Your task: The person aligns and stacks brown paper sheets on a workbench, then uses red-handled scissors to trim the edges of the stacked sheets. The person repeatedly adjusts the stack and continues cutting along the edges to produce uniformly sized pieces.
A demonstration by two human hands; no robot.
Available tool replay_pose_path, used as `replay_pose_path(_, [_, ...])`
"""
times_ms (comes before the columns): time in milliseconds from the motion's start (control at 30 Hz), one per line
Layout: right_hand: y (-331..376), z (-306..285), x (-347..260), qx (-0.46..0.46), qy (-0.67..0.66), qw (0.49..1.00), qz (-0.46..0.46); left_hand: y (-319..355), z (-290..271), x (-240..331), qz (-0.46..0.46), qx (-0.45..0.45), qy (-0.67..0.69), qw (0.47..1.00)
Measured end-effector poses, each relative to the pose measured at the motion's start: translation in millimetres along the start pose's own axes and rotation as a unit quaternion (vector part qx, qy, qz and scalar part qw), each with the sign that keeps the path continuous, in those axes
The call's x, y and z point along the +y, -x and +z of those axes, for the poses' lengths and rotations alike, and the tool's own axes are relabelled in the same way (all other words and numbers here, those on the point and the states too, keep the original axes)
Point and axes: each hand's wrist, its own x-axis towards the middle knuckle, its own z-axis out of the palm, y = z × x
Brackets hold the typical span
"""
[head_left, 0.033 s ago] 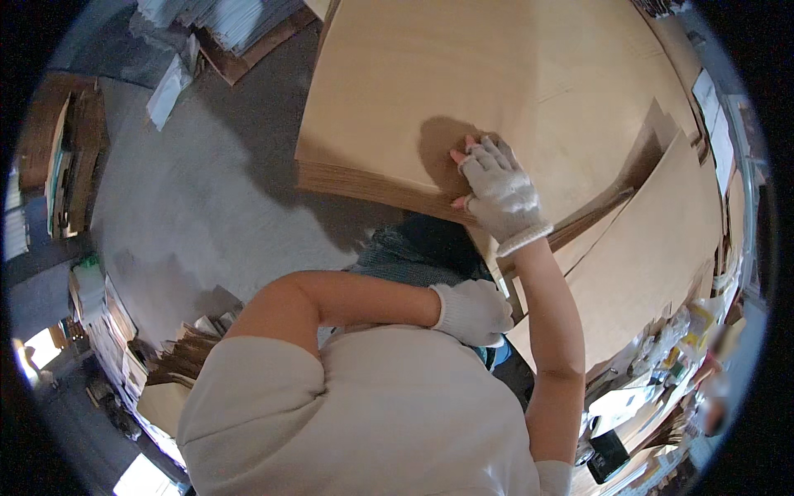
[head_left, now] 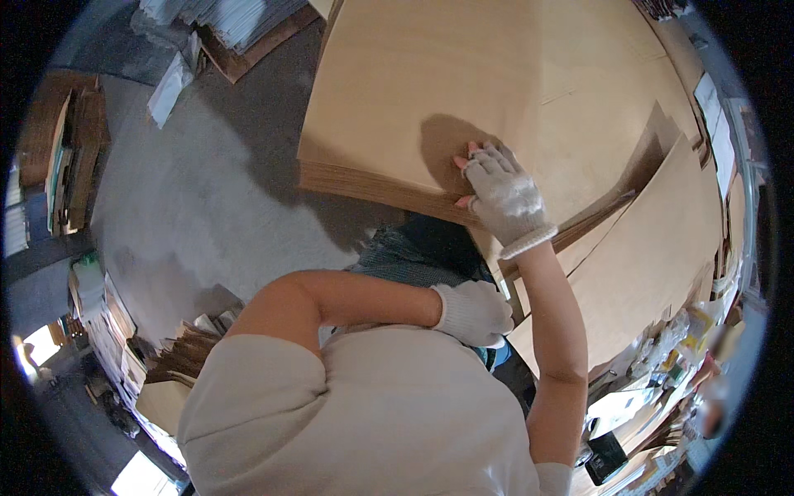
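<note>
My right hand (head_left: 503, 194), in a white knit glove with bare fingertips showing, rests on top of a stack of brown cardboard sheets (head_left: 413, 91). Its fingers lie spread across the top sheet, and the thumb reaches the near edge of the stack. My left hand (head_left: 475, 314), gloved the same way, is held across my body at the waist. Its fingers are curled in, and whatever they may hold is hidden. More cardboard sheets (head_left: 641, 256) lie to the right of my right forearm, lower than the stack, with a raised edge beside it.
Grey floor (head_left: 190, 182) spreads to the left. Bundles of stacked sheets (head_left: 244, 29) stand at the far left, and upright brown boards (head_left: 83, 157) at the left edge. Plastic bags and clutter (head_left: 662, 355) crowd the lower right, near a black object (head_left: 608, 457).
My right hand has shifted very slightly toward me and to the right on the top sheet. My left hand keeps its place.
</note>
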Motion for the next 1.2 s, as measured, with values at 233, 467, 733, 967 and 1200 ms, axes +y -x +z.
replay_pose_path(233, [-2.7,-12.5,6.5,-0.026,-0.039,0.999,-0.014,2.3,-16.9,-10.8,0.068,0.027,0.008,0.997])
replay_pose_path(467, [39.1,1.7,11.5,-0.008,0.015,1.0,-0.01,132.7,-161.2,-104.4,-0.133,0.609,0.258,0.738])
replay_pose_path(733, [35.6,-11.2,13.6,0.004,-0.052,0.999,0.0,218.4,-176.3,-136.1,-0.405,0.541,0.259,0.69])
replay_pose_path(967, [16.8,-21.2,-2.1,-0.009,-0.085,0.994,0.066,194.8,-199.3,-116.7,-0.448,0.507,0.247,0.694])
replay_pose_path(1200, [-26.6,-15.5,-40.7,0.127,-0.045,0.989,0.067,149.1,-258.2,-135.5,0.005,0.486,-0.369,0.792])
